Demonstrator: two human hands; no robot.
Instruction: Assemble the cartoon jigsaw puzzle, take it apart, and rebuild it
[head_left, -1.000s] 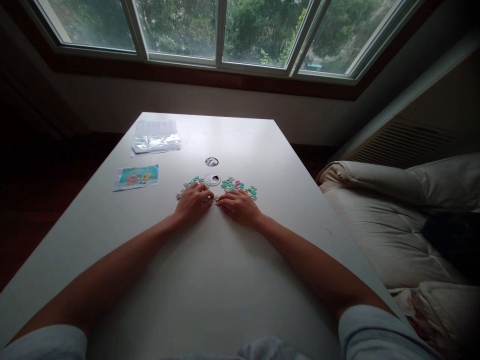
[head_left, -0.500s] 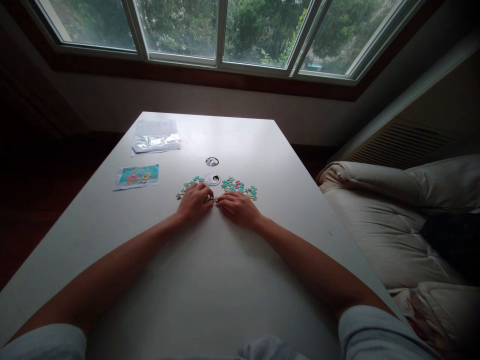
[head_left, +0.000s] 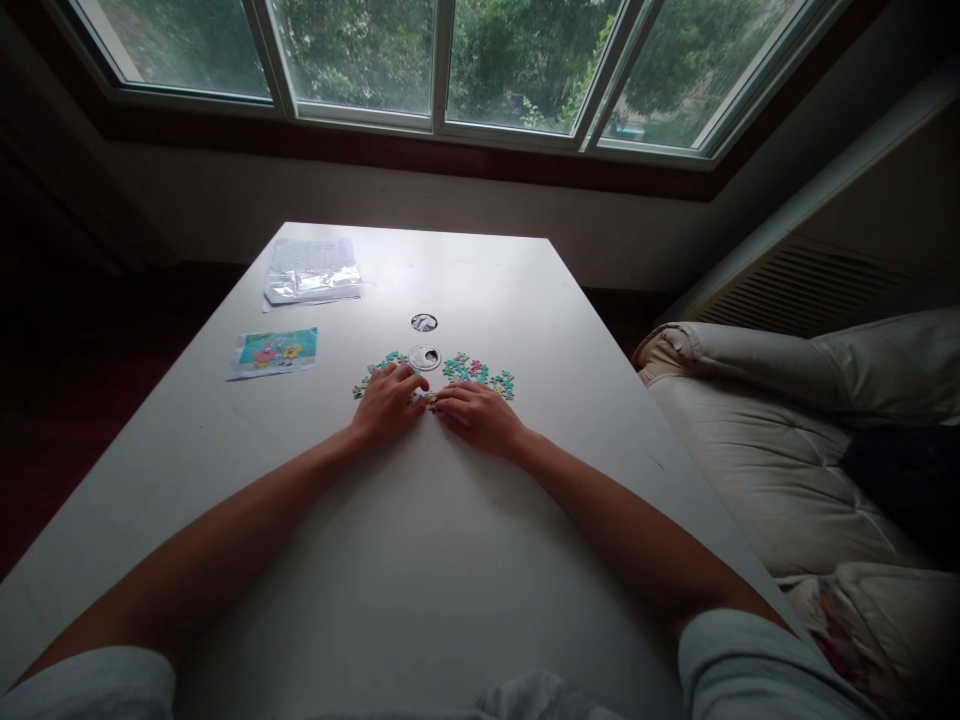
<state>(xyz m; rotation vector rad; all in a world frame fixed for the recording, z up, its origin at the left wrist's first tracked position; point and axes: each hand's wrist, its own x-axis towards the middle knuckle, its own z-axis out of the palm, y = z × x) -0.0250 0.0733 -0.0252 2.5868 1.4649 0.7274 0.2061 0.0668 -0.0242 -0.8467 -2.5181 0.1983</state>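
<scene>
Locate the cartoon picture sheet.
In the head view, the cartoon picture sheet lies on the left of the white table, nearer than the plastic packet and left of the left hand.

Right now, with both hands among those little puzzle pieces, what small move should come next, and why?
Perhaps ease the right hand back slightly from the left hand: the two nearly meet around a few small puzzle pieces and seem to cover some of them, so I can't tell whether those fit together.
</scene>
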